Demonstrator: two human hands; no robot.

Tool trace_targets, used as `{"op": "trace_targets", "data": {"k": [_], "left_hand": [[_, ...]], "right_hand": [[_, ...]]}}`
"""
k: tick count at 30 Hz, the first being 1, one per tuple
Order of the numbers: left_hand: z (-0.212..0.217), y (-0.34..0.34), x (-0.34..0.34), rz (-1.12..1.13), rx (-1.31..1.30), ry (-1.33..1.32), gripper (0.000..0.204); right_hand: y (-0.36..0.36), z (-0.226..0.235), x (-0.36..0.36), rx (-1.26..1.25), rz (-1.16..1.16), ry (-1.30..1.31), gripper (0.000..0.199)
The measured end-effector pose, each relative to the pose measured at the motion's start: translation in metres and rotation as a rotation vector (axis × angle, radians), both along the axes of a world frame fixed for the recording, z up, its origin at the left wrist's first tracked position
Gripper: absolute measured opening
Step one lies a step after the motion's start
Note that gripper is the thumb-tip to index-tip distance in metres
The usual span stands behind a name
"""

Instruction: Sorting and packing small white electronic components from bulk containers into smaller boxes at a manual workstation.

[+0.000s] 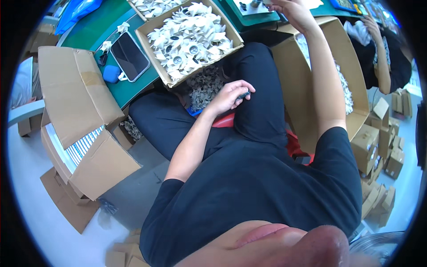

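White plastic fans fill an open box [191,40] at 12 o'clock, tipped over the green desk [133,84] edge toward the lap, likely for easy reach. The left hand [231,95] rests on the thigh, fingers curled around a small dark part [243,94]. The right hand [291,11] is raised at 1 o'clock near the desk; its grip I cannot tell. A phone [130,55] lies at 11. Cartons [80,124] crowd the pale floor at 9 o'clock.

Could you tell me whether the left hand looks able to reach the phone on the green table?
Probably yes: the left hand rests on the lap, and nothing stands between it and the phone.
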State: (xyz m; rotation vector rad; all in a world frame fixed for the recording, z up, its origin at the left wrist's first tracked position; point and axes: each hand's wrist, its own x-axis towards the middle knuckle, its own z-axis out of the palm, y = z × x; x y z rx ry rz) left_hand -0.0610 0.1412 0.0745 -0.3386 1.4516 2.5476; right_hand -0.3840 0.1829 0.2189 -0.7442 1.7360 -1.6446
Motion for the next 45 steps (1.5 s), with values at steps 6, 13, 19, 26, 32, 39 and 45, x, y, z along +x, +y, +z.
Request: {"op": "trace_targets", "data": {"k": [6, 13, 19, 26, 32, 39, 45], "left_hand": [[-0.004, -0.006, -0.001, -0.004, 0.043, -0.024, 0.025], [-0.007, -0.004, -0.008, -0.014, 0.075, 0.01, 0.024], [-0.011, -0.002, -0.011, -0.004, 0.065, -0.009, 0.023], [-0.014, 0.003, -0.021, -0.054, 0.115, -0.055, 0.02], [-0.024, -0.004, -0.017, 0.072, 0.2, -0.061, 0.026], [-0.015, -0.005, -0.021, 0.268, 0.343, -0.033, 0.03], [-0.012, -0.012, -0.019, 0.324, 0.244, -0.022, 0.035]], "right_hand": [[-0.012, 0.013, 0.001, 0.232, 0.077, 0.082, 0.026], [-0.018, 0.012, -0.018, 0.288, 0.099, -0.106, 0.026], [-0.016, -0.009, -0.034, 0.268, 0.195, -0.012, 0.025], [0.002, -0.103, -0.156, 0.343, -0.037, 0.715, 0.025], [-0.031, -0.093, -0.108, 0.209, -0.032, 0.434, 0.041], [-0.009, -0.043, 0.002, -0.135, 0.071, 0.691, 0.045], [-0.017, -0.057, 0.083, -0.458, -0.227, 0.979, 0.051]]}}
